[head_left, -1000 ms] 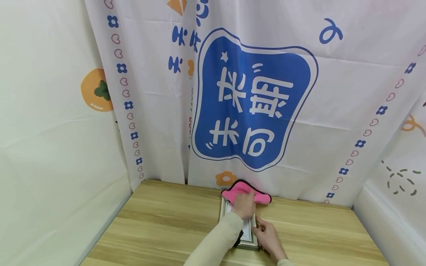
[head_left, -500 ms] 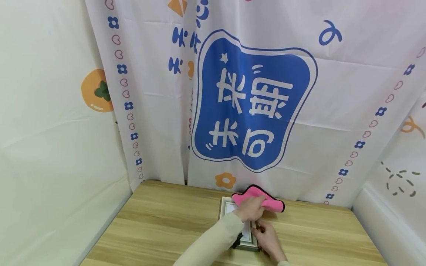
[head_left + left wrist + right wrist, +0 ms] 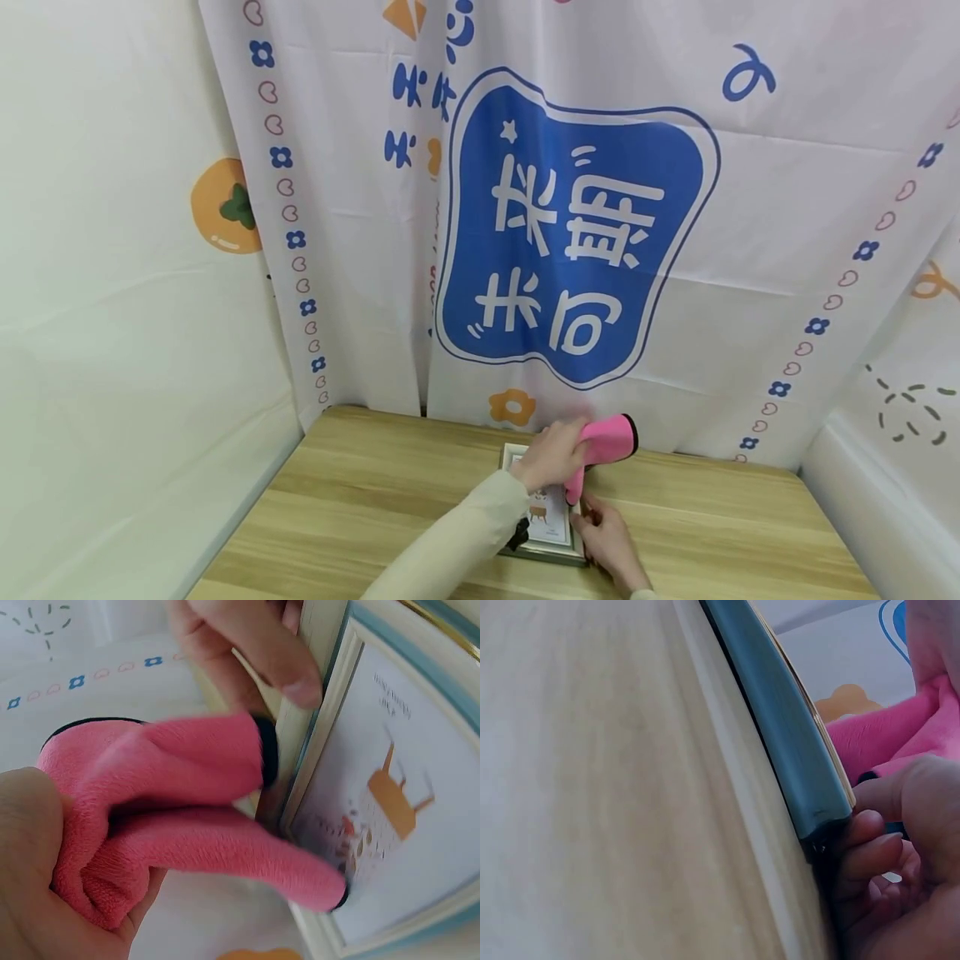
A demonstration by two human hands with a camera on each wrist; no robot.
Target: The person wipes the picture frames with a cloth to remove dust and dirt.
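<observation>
My left hand (image 3: 552, 457) holds a bunched pink cloth (image 3: 611, 439) with black edging, above the upper right part of a picture frame (image 3: 557, 552). The frame lies on the table, with pale and blue-green moulding and a print of a small orange stool-like shape. In the left wrist view the folded cloth (image 3: 187, 761) hangs from the hand, and its lower end reaches the print's edge. My right hand (image 3: 609, 540) grips the frame's right side. In the right wrist view its curled fingers (image 3: 874, 855) sit at the frame's corner (image 3: 817, 802).
The wood-grain table (image 3: 375, 508) extends around the frame. A white printed curtain (image 3: 367, 333) with a blue sign hangs at the table's back edge. Pale walls (image 3: 135, 375) stand on both sides. A black strap (image 3: 517, 533) is at the left wrist.
The left hand has moved the cloth right and off the frame's top, and the cloth is now bunched and partly raised. More of the print shows. The right hand keeps its place.
</observation>
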